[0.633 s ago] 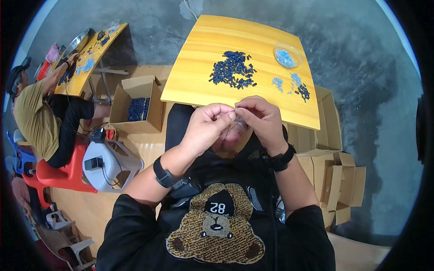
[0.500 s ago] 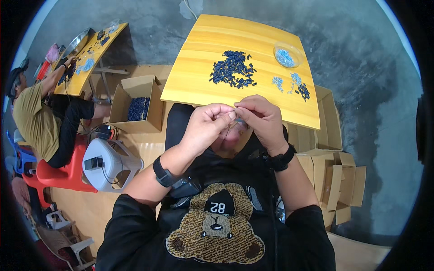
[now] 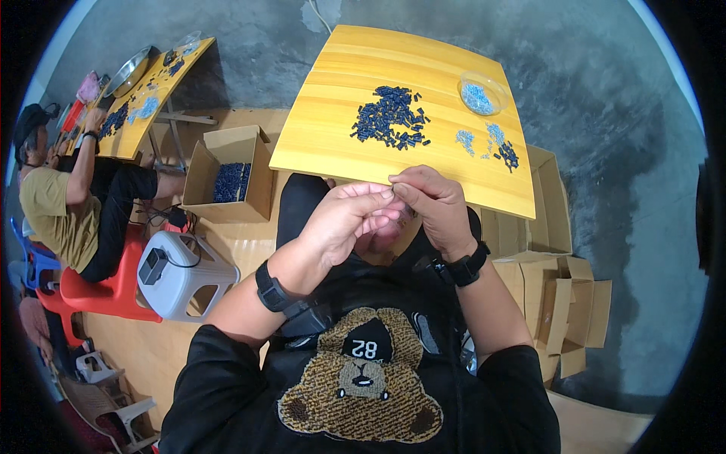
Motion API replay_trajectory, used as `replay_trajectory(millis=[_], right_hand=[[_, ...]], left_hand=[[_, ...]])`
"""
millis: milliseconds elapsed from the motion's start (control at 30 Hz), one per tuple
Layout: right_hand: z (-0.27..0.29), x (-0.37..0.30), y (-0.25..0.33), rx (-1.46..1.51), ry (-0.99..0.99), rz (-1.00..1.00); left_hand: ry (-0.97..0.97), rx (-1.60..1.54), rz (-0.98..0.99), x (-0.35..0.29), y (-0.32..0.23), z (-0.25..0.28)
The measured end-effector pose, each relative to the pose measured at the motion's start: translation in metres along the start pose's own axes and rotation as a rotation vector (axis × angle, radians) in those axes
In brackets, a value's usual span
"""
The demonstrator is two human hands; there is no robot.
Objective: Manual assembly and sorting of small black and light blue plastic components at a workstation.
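Observation:
Just off the near edge of a yellow wooden table (image 3: 318, 144), my left hand (image 3: 349, 216) and my right hand (image 3: 435, 204) meet fingertip to fingertip. Both pinch at the same spot; whatever is between them is too small and covered to make out. On the table beyond lies a pile of small dark-blue cylindrical pieces (image 3: 389, 117). To its right are little heaps of tiny pale-blue and clear parts (image 3: 465, 140), beside a smaller group of dark cylindrical pieces (image 3: 507, 157). A clear round dish (image 3: 481, 94) holds more light-blue bits.
A cardboard box (image 3: 204, 174) of dark pieces stands left of the table. Open cardboard boxes (image 3: 541, 200) sit under its right side. A white stool (image 3: 170, 268) carries a small black device. Farther left, a person (image 3: 60, 204) on a red seat works at another table (image 3: 170, 91).
My hands stay together, with the left fingers shifted slightly and curled more beneath the pinch. The person at the left has drawn an arm back and sits more upright.

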State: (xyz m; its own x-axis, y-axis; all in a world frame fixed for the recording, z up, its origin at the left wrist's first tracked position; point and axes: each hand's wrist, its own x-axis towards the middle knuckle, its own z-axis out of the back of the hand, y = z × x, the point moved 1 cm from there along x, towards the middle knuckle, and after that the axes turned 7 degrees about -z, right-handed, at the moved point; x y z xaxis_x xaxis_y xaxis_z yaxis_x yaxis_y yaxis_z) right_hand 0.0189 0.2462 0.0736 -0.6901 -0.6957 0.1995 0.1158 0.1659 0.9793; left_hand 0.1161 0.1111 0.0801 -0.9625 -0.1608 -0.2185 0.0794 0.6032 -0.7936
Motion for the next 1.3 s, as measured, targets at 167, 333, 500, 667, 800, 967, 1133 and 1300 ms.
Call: replay_trajectory(millis=[167, 333, 500, 667, 800, 967, 1133, 1300], right_hand=[[-0.001, 0.001, 0.001, -0.022, -0.003, -0.025], [-0.001, -0.002, 0.009, -0.333, -0.030, 0.188], [-0.007, -0.003, 0.016, -0.478, -0.012, 0.296], [-0.009, -0.002, 0.011, -0.598, -0.115, 0.362], [-0.011, -0.002, 0.012, -0.617, -0.137, 0.404], [-0.011, -0.004, 0.014, -0.566, -0.129, 0.377], [-0.011, -0.004, 0.013, -0.559, -0.132, 0.396], [-0.011, -0.005, 0.018, -0.546, -0.119, 0.372]], left_hand=[[0.004, 0.023, -0.049, 0.002, 0.003, 0.004], [0.006, 0.021, -0.095, 0.004, 0.003, 0.004], [-0.027, -0.038, -0.062, 0.001, -0.004, 0.000], [0.020, -0.099, -0.043, 0.000, -0.001, -0.003], [0.035, -0.118, -0.045, 0.000, 0.000, -0.001], [0.017, -0.173, -0.034, 0.001, -0.001, -0.002], [-0.021, -0.033, -0.062, 0.000, 0.000, -0.006], [-0.015, 0.024, -0.147, 0.002, 0.004, -0.005]])
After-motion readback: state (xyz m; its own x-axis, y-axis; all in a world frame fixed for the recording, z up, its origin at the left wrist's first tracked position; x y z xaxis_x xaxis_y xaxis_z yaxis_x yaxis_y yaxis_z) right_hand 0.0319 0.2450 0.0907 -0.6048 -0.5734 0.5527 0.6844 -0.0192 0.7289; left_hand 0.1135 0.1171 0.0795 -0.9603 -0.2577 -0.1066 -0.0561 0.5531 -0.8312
